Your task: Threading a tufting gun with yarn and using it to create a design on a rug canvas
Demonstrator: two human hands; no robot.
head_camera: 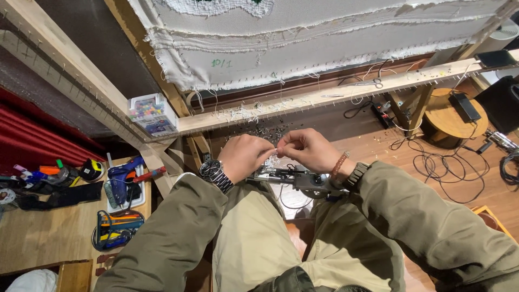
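Head view: white yarn worked between both hands above a tufting gun on the lap.

The left hand point(244, 155) and right hand point(306, 148) are held touching, fingers closed in a pinch on a fine white strand point(274, 156), apparently yarn. The tufting gun point(294, 179) lies just beneath. Threading is judged in hand; a steady pinch is called for next. The wooden frame point(303, 100) stands ahead.

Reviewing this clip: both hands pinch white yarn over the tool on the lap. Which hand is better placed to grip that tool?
Probably the right hand: it sits directly above the tool body on the lap, while the left hand is off to its end. Both pinch the white yarn.
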